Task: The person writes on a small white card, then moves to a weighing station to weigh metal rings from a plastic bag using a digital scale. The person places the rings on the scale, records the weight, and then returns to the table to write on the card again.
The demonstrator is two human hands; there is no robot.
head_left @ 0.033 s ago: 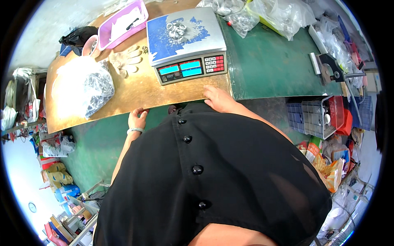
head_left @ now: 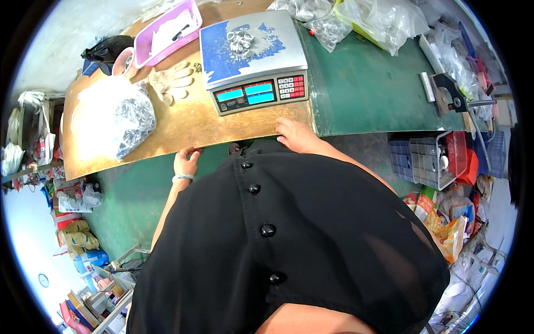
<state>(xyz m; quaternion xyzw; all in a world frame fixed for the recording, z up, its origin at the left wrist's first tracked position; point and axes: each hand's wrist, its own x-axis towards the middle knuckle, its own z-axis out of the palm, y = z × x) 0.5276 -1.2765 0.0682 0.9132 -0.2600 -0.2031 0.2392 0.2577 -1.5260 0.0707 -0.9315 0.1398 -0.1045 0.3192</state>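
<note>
A digital scale (head_left: 261, 92) with a worn blue-and-silver platform stands on the wooden tabletop (head_left: 239, 123). A small heap of grey ring-shaped parts (head_left: 240, 42) lies on its platform. My right hand (head_left: 296, 136) rests at the table's front edge just below the scale, fingers loosely apart and nothing in them. Farther left, my left hand (head_left: 186, 162) is at the same edge with its fingers loosely bent and holding nothing visible; a pale bracelet circles the wrist. Left of the scale lie a cream work glove (head_left: 169, 82) and a clear bag of grey parts (head_left: 133, 119).
Behind the glove are a pink basket (head_left: 168, 34) and a pink cup (head_left: 123, 62). Plastic bags of parts (head_left: 328, 28) lie at the back right. A black clamp-like tool (head_left: 449, 92) sits at the right end of the green tabletop. Crates (head_left: 424, 158) stand below it.
</note>
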